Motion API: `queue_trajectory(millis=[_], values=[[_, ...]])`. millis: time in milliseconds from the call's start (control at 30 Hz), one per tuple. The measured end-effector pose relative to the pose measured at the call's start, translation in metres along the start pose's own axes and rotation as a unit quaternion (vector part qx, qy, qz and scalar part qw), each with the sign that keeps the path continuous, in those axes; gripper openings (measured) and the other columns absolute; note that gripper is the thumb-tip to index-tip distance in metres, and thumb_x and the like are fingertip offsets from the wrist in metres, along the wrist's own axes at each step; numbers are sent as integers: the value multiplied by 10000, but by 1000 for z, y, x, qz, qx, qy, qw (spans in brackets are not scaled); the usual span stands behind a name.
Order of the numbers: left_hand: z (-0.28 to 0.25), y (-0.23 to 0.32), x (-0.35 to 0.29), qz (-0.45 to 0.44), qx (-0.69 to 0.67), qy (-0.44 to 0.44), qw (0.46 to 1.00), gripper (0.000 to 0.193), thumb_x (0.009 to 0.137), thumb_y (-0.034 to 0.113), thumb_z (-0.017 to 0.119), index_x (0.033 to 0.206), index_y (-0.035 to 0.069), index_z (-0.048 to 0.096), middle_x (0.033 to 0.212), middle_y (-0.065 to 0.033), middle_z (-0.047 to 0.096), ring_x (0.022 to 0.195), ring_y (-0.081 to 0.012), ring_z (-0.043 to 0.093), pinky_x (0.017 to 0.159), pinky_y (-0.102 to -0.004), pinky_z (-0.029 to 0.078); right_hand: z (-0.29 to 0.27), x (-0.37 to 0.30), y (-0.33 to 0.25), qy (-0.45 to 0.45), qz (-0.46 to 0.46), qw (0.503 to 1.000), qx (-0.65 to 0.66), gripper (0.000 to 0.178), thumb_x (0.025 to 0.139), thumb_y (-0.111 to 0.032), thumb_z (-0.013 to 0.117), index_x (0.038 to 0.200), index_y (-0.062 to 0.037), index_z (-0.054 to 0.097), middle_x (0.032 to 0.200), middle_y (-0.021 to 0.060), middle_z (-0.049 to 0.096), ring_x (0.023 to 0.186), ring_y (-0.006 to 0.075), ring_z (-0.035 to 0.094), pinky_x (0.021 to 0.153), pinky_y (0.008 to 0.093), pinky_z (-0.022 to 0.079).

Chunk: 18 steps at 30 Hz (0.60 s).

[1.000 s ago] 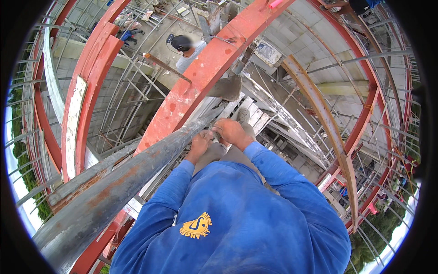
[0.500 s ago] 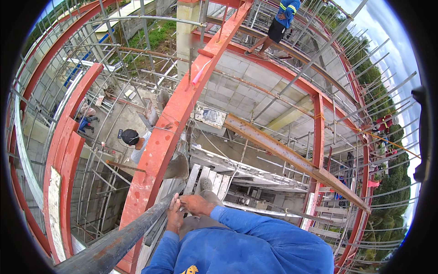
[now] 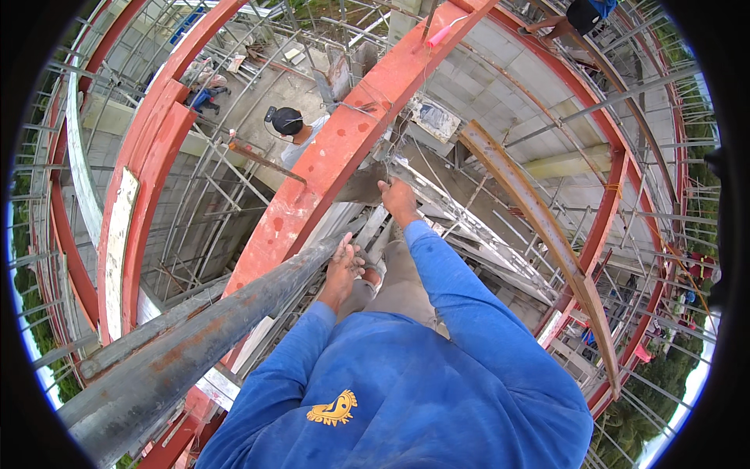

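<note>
A long grey, rust-stained steel pipe (image 3: 207, 340) slants up from the lower left, its far end beside my left hand (image 3: 341, 272). The fingers of that hand are apart and partly curled, against or just beside the pipe's end; firm contact cannot be made out. My right hand (image 3: 401, 201) reaches forward past the pipe, closed, near the edge of a red steel beam (image 3: 336, 160). What its fingers hold, if anything, is hidden. Below my hands, my legs in grey trousers (image 3: 402, 281) stand over pale planks.
A person in a black cap (image 3: 287, 121) is below, beyond the red beam. A rusty steel channel (image 3: 523, 199) runs along the right. Scaffold tubes and drops to lower levels surround me. Another person (image 3: 582, 17) is on a beam at the upper right.
My hands were together at the pipe's end; now my right hand has left it and stretches forward. My left hand has loosened. The whole view has turned and shifted.
</note>
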<state>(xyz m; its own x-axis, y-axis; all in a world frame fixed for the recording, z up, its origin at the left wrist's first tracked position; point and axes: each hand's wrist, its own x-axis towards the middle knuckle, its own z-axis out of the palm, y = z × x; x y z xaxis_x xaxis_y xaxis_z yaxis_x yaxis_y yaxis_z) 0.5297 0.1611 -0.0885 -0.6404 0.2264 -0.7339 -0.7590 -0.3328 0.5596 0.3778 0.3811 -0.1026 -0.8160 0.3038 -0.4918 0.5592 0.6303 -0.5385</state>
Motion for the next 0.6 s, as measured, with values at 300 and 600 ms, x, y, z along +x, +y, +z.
queue_trajectory(millis=[300, 600], values=[[7, 4, 3, -108, -117, 47, 986, 654, 1116, 440, 564, 1674, 187, 336, 1241, -51, 605, 970, -190, 634, 813, -394, 554, 8, 17, -6, -19, 31, 998, -45, 421, 1059, -367, 579, 1179, 6, 734, 1197, 286, 733, 1166, 476, 682, 998, 562, 530], [-34, 3, -18, -121, 63, 74, 988, 491, 1083, 242, 598, 1543, 88, 520, 1241, -84, 663, 996, -218, 690, 829, -402, 589, 14, 28, 13, -16, 25, 999, -12, 445, 1048, -365, 593, 1238, 22, 704, 1263, 311, 703, 1227, 469, 657, 1034, 550, 509]])
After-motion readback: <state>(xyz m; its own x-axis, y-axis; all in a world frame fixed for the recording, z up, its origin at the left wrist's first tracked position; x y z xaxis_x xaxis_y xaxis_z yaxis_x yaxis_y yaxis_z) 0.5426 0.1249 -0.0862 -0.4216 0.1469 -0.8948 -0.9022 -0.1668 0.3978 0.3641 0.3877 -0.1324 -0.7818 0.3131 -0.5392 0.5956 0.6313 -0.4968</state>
